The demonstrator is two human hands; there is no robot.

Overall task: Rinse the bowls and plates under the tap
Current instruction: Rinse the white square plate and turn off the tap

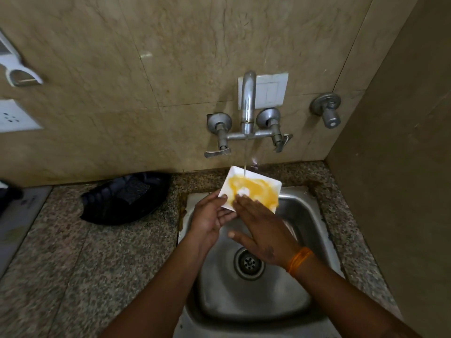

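now left hand grip holds plate under tap; right hand flat, open.

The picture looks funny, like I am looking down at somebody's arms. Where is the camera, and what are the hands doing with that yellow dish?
The camera sits on the person's head, so you see what they see: their own two arms reaching out over a metal sink. There is no robot here, just a person washing up.

The left hand holds a square white dish by its corner. The dish is smeared with yellow food. A thin stream of water falls from the tap on the wall onto the dish. The right hand, with an orange thread at the wrist, lies flat with its fingertips on the dish where the yellow is.

On the speckled stone counter, left of the sink, lies a black tray.
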